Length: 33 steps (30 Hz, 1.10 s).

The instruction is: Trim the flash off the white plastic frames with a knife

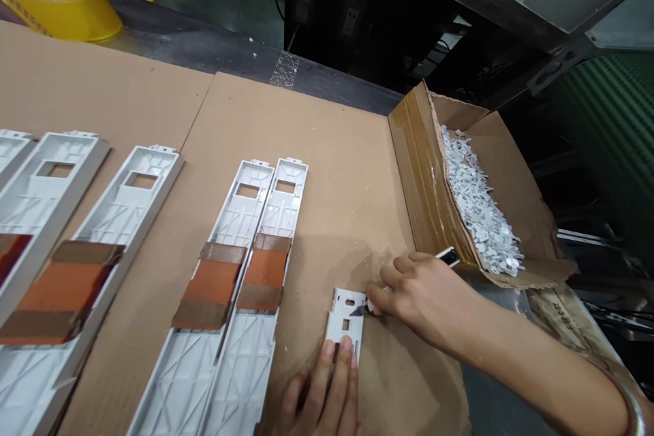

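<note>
My left hand (317, 395), fingers open, presses a small white plastic piece (346, 320) flat on the cardboard sheet (327, 122); my right hand (424, 293) closes around a utility knife (360, 310) (blade touching the piece's edge).

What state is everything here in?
Right hand: closed on a black utility knife
Left hand: fingers pressing down a small white plastic piece
Knife blade: exposed, touching that piece
Open brown cardboard box: full of small white plastic parts
Long white plastic panels: lying flat, banded with orange-brown tape
Yellow tape roll: tilted
</note>
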Motion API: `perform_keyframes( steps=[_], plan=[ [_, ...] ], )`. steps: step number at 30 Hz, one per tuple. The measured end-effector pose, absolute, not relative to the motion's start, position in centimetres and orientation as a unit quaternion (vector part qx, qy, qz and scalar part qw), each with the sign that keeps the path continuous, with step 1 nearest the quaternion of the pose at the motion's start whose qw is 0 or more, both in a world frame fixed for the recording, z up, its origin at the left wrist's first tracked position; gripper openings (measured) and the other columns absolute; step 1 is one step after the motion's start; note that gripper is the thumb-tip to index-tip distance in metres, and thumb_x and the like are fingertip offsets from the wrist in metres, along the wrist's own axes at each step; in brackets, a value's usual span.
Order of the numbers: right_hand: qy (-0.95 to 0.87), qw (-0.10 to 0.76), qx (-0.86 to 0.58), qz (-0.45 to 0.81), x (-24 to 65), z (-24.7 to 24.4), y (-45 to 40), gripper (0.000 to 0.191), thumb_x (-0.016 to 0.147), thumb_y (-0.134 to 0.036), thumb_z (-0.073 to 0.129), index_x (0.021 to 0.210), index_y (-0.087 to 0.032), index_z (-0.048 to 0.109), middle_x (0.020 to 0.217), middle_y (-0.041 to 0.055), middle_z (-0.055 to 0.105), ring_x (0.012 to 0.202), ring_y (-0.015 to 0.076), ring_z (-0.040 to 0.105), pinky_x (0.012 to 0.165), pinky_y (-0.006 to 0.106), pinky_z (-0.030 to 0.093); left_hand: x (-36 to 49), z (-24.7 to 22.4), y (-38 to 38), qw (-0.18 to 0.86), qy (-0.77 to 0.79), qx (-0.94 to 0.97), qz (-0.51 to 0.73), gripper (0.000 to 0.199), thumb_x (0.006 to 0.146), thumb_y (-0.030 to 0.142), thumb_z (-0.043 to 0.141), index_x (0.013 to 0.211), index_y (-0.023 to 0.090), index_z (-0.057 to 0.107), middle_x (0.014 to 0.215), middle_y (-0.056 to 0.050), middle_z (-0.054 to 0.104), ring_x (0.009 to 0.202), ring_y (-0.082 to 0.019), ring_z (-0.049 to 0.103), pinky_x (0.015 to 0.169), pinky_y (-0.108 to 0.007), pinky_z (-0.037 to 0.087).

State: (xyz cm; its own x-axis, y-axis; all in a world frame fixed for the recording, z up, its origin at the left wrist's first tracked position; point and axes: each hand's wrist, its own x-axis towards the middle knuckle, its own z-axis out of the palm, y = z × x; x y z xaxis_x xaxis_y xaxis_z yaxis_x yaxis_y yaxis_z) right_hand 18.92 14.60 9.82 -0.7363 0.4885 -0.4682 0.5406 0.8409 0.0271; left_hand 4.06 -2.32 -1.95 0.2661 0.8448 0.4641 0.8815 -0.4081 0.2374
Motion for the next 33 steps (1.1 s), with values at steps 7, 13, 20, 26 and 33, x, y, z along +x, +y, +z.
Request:
perform_keyframes(
  steps=[7, 13, 20, 26, 33],
  plan=[
    [0.93, 0.316, 0.181, -0.052, 16.1, 10.8, 17.2, 0.01, 0.082, -0.013, 0.06, 0.077, -0.02, 0.066, 0.067, 0.0034, 0.063, 0.061, 0.0169, 0.052, 0.057, 0.033, 0.025, 4.1, -2.0, -2.2, 0.042, -0.538, -0.796, -0.273, 0.039, 0.089, 0.033, 0.032, 0.103, 0.021, 0.066, 0.129, 0.0, 0.055, 0.129, -0.016, 0.038, 0.074, -0.035, 0.036],
    [0.966, 0.228, 0.124, -0.017, 15.4, 11.1, 17.4, 0.017, 0.083, -0.015, 0.058, 0.067, -0.02, 0.06, 0.069, 0.002, 0.06, 0.068, 0.0184, 0.049, 0.066, 0.035, 0.024, 4.1, -1.8, -1.9, 0.037, -0.541, -0.789, -0.288, 0.04, 0.091, 0.034, 0.031, 0.1, 0.02, 0.067, 0.111, 0.001, 0.067, 0.132, -0.015, 0.034, 0.074, -0.034, 0.035],
    [0.957, 0.106, 0.269, 0.014, 20.2, 11.2, 14.9, 0.017, 0.092, -0.023, 0.048, 0.086, -0.019, 0.063, 0.069, 0.0032, 0.054, 0.067, 0.0181, 0.045, 0.06, 0.032, 0.022, 4.3, -1.9, -2.2, 0.024, -0.545, -0.783, -0.297, 0.041, 0.092, 0.034, 0.03, 0.104, 0.02, 0.067, 0.111, 0.0, 0.067, 0.13, -0.014, 0.037, 0.077, -0.034, 0.034],
    [0.853, 0.016, 0.507, -0.118, 22.9, 9.0, 8.9, 0.027, 0.097, -0.03, 0.037, 0.107, -0.022, 0.061, 0.083, 0.0052, 0.063, 0.075, 0.0185, 0.058, 0.065, 0.03, 0.041, 3.3, -1.4, -2.1, -0.046, -0.532, -0.795, -0.287, 0.036, 0.091, 0.033, 0.036, 0.115, 0.023, 0.061, 0.117, -0.001, 0.065, 0.129, -0.016, 0.038, 0.082, -0.032, 0.034],
    [0.672, -0.14, 0.665, -0.292, 24.9, 7.2, 1.4, 0.026, 0.093, -0.033, 0.044, 0.11, -0.026, 0.064, 0.105, 0.0038, 0.068, 0.096, 0.0176, 0.065, 0.08, 0.025, 0.053, 1.0, -0.1, -1.5, -0.098, -0.441, -0.857, -0.249, 0.024, 0.084, 0.038, 0.054, 0.107, 0.037, 0.06, 0.128, -0.007, 0.056, 0.134, -0.027, 0.029, 0.093, -0.035, 0.031]
  ],
)
